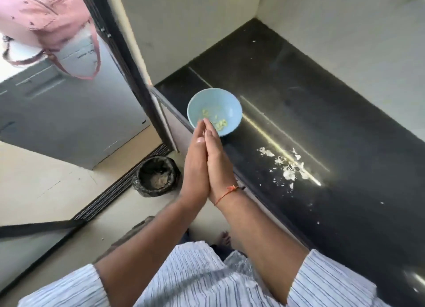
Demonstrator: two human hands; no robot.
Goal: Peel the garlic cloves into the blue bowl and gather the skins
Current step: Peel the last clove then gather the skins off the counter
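Head view: left hand and right hand pressed palm to palm, fingers straight, holding nothing, fingertips over blue bowl containing peeled cloves. Loose skins on black counter, rightward, nearer right hand.

Only 1 view: a wide-angle head camera, looking steeply down and forward past the person's striped sleeves. The black worktop runs along the right, the floor falls away left, and straight lines bow near the frame's edges.
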